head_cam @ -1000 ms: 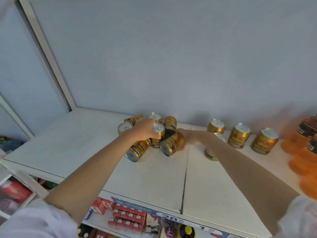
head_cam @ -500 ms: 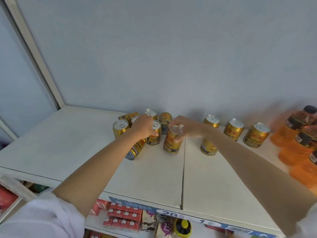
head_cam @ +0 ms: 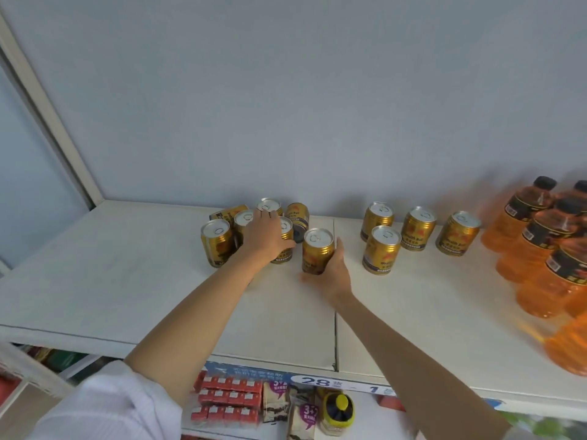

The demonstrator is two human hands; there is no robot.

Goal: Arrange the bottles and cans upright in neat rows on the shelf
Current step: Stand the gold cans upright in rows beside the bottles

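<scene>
**One can righted, more still down**

Head view: the right hand [head_cam: 333, 274] wraps its grip around a can [head_cam: 317, 250] that now stands upright on the shelf [head_cam: 127, 281], just right of the cluster; a second ago that can lay on its side. The left hand [head_cam: 265, 238] rests curled over the upright cans [head_cam: 219, 238], fingers around one of them. Two tipped cans [head_cam: 297, 220] remain at the back. Four cans [head_cam: 416, 228] stand loosely rightward, beside the bottles [head_cam: 540, 230]. Rows are not yet formed.
</scene>
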